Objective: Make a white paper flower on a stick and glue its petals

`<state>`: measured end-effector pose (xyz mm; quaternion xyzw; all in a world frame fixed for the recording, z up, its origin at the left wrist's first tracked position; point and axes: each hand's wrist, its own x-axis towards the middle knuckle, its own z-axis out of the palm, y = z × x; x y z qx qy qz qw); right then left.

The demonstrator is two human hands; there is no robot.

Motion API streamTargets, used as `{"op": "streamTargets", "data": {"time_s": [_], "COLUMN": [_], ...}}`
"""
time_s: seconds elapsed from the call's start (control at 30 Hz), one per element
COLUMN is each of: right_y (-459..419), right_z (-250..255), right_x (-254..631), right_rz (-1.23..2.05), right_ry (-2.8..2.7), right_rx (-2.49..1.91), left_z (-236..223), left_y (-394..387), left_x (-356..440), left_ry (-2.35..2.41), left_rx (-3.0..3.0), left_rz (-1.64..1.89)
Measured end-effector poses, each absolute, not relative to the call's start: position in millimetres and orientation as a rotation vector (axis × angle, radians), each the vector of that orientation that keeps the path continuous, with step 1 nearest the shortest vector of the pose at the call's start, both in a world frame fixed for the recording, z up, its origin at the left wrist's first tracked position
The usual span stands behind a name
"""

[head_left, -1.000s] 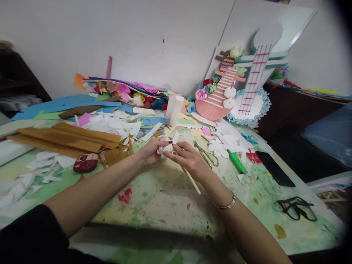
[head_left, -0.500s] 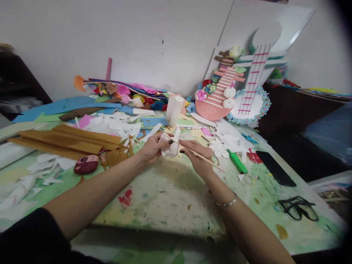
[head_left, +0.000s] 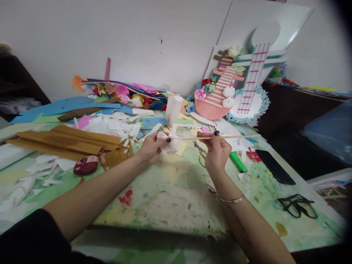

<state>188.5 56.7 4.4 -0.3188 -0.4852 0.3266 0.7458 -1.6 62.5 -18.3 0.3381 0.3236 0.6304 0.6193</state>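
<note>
Between the thumb and fingers of my left hand [head_left: 152, 147] is a white paper flower [head_left: 169, 144] with ruffled petals, held above the middle of the table. My right hand [head_left: 217, 149] pinches a thin wooden stick [head_left: 239, 136] that lies nearly level. The stick's left end points at the flower's right side; whether it touches the flower I cannot tell. Scissors [head_left: 202, 153] lie on the table just left of my right hand, partly hidden by it. A white paper roll [head_left: 174, 110] stands upright behind the flower.
Brown crepe paper [head_left: 60, 141] and a dark red pouch [head_left: 86, 165] lie at left, near white paper scraps [head_left: 110, 124]. To the right are a green roll [head_left: 238, 161], a black phone [head_left: 275, 167] and glasses [head_left: 297, 206]. Decorated paper instruments [head_left: 217, 99] lean on the wall.
My right hand has moved right and turned upward, away from the flower. The stick has swung from a downward slant to nearly level. The scissors show more now. My left hand stays nearly in place.
</note>
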Motion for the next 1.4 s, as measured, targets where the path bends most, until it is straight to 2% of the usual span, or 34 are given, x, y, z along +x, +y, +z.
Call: {"op": "streamTargets", "data": {"time_s": [0.13,0.3,0.47,0.97,1.23,1.4], "right_y": [63.7,68.2,62.7,54.2,57.0,60.1], "right_z": [3.6,-4.3,-0.2,-1.2,-2.4,-4.2], "right_x": [194.3,195.7,191.7,181.2,183.3,186.3], "right_rz": [0.744,0.956,1.173,1.139,1.192,1.081], "right_ry": [-1.084,-1.509,-1.585,-1.586,-1.567,-1.516], "right_rx": [-0.776,-1.001,-0.953,-0.955,-0.901,-0.895], "left_z": [-20.5,-17.9,-18.3,-16.6,-16.7,-20.6], "left_y": [59.1,50.0,47.2,43.9,45.7,46.3], "left_x": [-1.2,1.8,3.2,4.0,5.7,4.9], "left_ry": [0.821,0.909,0.882,0.902,0.857,0.772], "left_rx": [0.993,1.346,1.488,1.727,1.510,1.366], "left_rz": [1.395,1.276,1.160,1.137,1.171,1.180]}}
